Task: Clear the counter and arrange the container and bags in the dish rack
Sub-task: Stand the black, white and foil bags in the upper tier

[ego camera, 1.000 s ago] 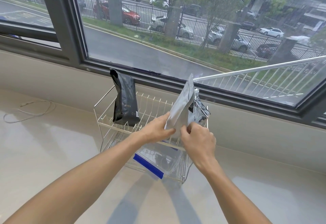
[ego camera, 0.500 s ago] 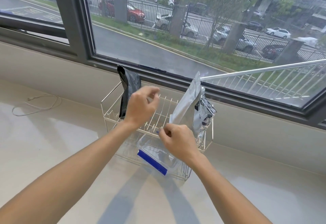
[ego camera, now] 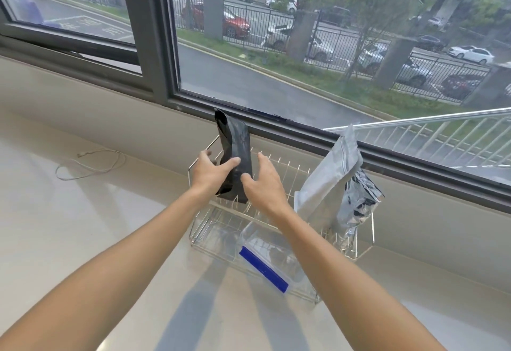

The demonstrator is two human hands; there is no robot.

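A wire dish rack (ego camera: 287, 169) with two tiers stands on the pale counter by the window. A black bag (ego camera: 235, 151) stands upright in the left of its upper tier. My left hand (ego camera: 208, 172) grips the bag's left side, thumb across its front. My right hand (ego camera: 264, 180) touches the bag's lower right edge, fingers spread. A silver bag (ego camera: 329, 184) leans upright at the rack's right end, with a crinkled foil bag (ego camera: 359, 201) behind it. A clear container with a blue strip (ego camera: 262, 265) lies in the lower tier.
A thin white cable (ego camera: 88, 162) lies looped on the counter (ego camera: 69, 226) to the left. The window sill and dark window frame (ego camera: 304, 135) run right behind the rack.
Both hands have left the silver bag, which stays leaning in the rack, and moved left onto the black bag. The view has shifted left.
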